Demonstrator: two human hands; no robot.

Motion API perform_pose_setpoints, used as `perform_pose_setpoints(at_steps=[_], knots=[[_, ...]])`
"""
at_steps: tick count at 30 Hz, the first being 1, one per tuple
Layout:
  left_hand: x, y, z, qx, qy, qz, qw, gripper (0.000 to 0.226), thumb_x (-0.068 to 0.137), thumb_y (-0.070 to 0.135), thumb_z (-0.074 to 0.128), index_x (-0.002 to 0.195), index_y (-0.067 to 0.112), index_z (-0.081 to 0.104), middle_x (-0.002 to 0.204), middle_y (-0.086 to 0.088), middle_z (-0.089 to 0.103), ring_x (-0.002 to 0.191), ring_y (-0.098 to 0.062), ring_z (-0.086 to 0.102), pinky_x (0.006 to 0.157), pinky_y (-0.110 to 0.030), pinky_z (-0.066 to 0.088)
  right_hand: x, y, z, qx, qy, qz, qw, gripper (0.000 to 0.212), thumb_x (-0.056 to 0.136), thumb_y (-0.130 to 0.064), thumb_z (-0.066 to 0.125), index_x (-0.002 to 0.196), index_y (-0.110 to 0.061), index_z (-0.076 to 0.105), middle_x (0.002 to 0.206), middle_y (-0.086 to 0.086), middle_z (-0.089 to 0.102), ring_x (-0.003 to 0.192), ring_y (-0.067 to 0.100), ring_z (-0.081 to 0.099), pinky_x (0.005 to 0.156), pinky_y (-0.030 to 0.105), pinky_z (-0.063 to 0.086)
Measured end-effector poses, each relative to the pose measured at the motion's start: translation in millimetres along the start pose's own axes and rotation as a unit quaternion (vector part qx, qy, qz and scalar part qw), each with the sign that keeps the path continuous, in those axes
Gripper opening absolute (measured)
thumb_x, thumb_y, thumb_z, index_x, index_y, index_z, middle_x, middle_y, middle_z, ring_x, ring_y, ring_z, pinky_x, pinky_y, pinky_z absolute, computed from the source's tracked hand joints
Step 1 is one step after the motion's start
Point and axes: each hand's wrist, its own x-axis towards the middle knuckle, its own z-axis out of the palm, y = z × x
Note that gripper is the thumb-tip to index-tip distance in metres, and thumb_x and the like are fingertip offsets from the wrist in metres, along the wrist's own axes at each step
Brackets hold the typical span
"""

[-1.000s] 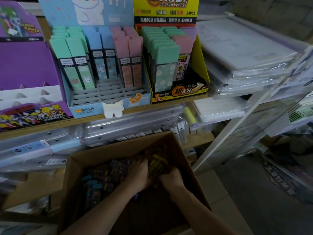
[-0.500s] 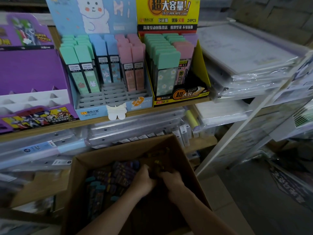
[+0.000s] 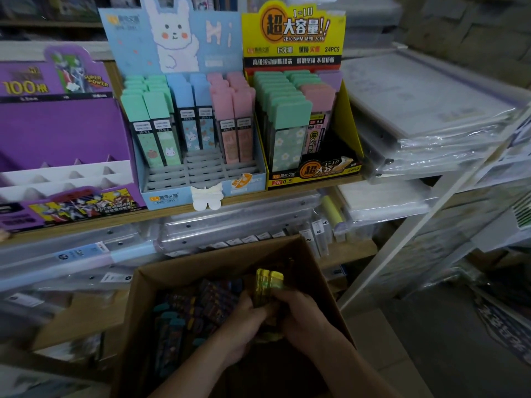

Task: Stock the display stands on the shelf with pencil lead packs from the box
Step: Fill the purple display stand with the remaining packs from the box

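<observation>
An open cardboard box (image 3: 321,282) stands below the shelf, with several dark lead packs (image 3: 195,305) lying in it. Inside the box, my left hand (image 3: 244,323) and my right hand (image 3: 301,314) together grip a small bunch of yellow lead packs (image 3: 268,282), whose tops stick up above my fingers. On the shelf stand a purple display stand (image 3: 57,133) with bare white slots, a blue rabbit display stand (image 3: 201,179) partly filled with green, blue and pink packs, and a yellow display stand (image 3: 342,116) holding green and pink packs.
A wooden shelf edge (image 3: 287,193) carries the stands. Plastic-wrapped folders (image 3: 425,110) are stacked to the right, and clear sleeves (image 3: 86,251) lie on the lower shelf behind the box. A white slanted rack post (image 3: 416,234) stands at the right.
Both hands have come together and lifted a bunch of yellow packs out of the pile in the box. The view has tilted up slightly.
</observation>
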Motion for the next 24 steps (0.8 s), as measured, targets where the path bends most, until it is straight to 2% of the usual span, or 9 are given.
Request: perform_pose_setpoints(at_steps=[3,6,8,11,13,15,19,24], knots=[[-10,6,0,-0.035,-0.020,0.008,0.999,0.043,0.085,0.020,0.082,0.123,0.025,0.062,0.107,-0.011,0.077,0.096,-0.028,0.077,0.070,-0.043,0.062,-13,-7,5,-0.038,-0.013,-0.033,0.999,0.026,0.097,0.001,0.049,0.111,0.005,0.070,0.108,0.029,0.072,0.101,0.040,0.071,0.084,0.048,0.058],[-27,18,3,-0.006,-0.042,0.059,0.997,0.026,0.086,0.023,0.080,0.111,0.028,0.076,0.107,-0.012,0.078,0.098,-0.026,0.076,0.073,-0.037,0.060,-30,-17,12,-0.121,-0.017,-0.074,0.990,0.023,0.096,-0.001,0.054,0.101,-0.001,0.076,0.100,0.024,0.075,0.091,0.034,0.074,0.072,0.040,0.060],[-38,27,4,0.013,-0.035,0.093,0.995,0.030,0.082,0.030,0.082,0.111,0.026,0.078,0.106,-0.014,0.078,0.098,-0.027,0.076,0.072,-0.033,0.058,-40,-25,17,-0.184,-0.018,-0.112,0.976,0.021,0.095,-0.004,0.060,0.093,-0.009,0.080,0.093,0.019,0.077,0.082,0.028,0.075,0.067,0.035,0.058],[-53,41,3,0.022,-0.004,0.143,0.989,0.038,0.071,0.032,0.086,0.107,0.026,0.079,0.101,-0.014,0.079,0.094,-0.027,0.077,0.069,-0.032,0.057,-55,-39,25,-0.284,-0.041,-0.185,0.940,0.015,0.094,-0.014,0.067,0.097,-0.019,0.081,0.093,0.010,0.078,0.088,0.026,0.074,0.076,0.037,0.059],[-63,52,4,0.043,0.011,0.189,0.981,0.035,0.072,0.028,0.084,0.106,0.025,0.080,0.099,-0.012,0.080,0.093,-0.023,0.077,0.069,-0.026,0.057,-66,-50,30,-0.340,-0.069,-0.232,0.909,0.014,0.094,-0.020,0.068,0.100,-0.025,0.080,0.089,0.001,0.078,0.086,0.017,0.074,0.077,0.029,0.057],[-74,61,3,0.058,0.029,0.227,0.972,0.031,0.073,0.024,0.081,0.105,0.027,0.081,0.099,-0.011,0.080,0.093,-0.020,0.076,0.073,-0.025,0.057,-76,-59,37,-0.359,-0.099,-0.264,0.890,0.014,0.094,-0.022,0.069,0.100,-0.028,0.080,0.085,-0.003,0.078,0.083,0.007,0.071,0.076,0.023,0.054],[-101,79,2,0.075,0.068,0.269,0.958,0.018,0.084,0.034,0.080,0.103,0.036,0.080,0.098,-0.002,0.081,0.095,-0.013,0.075,0.077,-0.020,0.055,-91,-73,53,-0.358,-0.147,-0.300,0.872,0.018,0.093,-0.017,0.070,0.103,-0.028,0.081,0.100,-0.005,0.079,0.098,0.007,0.073,0.079,0.015,0.052],[-137,100,-2,0.054,0.121,0.299,0.945,0.016,0.087,0.035,0.074,0.100,0.039,0.081,0.095,0.004,0.081,0.093,-0.006,0.075,0.070,-0.009,0.050,-107,-86,76,-0.386,-0.172,-0.328,0.845,0.016,0.092,-0.027,0.072,0.100,-0.039,0.079,0.087,-0.012,0.078,0.074,-0.005,0.066,0.064,0.013,0.049]])
